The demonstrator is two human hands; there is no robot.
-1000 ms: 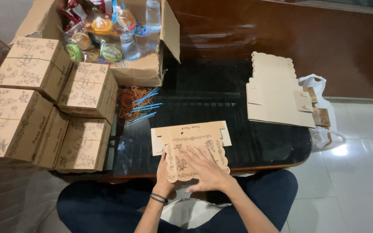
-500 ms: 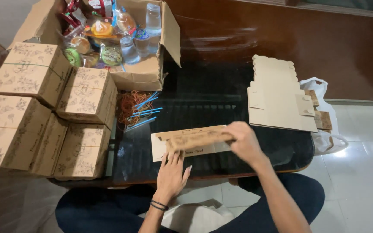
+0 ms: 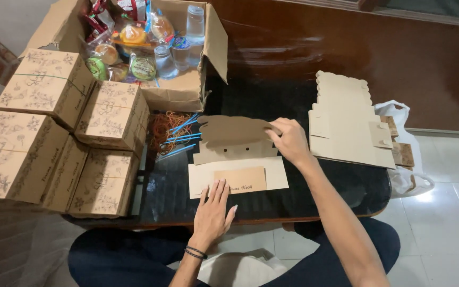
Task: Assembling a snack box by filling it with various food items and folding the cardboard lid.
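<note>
Head view: right hand (image 3: 291,141) hides the lifted cardboard flap's (image 3: 234,131) edge.

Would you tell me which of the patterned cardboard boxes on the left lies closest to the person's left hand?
The front right box, lowest of the stack, at the table's near edge. It lies just left of the left hand, which presses the flat sheet; the other boxes sit farther back or farther left.

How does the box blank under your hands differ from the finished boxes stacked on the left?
The box blank is partly flat, one flap lifted by the right hand, the left hand pressing its base. The finished boxes are folded shut into cubes and stacked. The blank shows mostly plain inner faces; the boxes show floral prints. Both are tan card.
</note>
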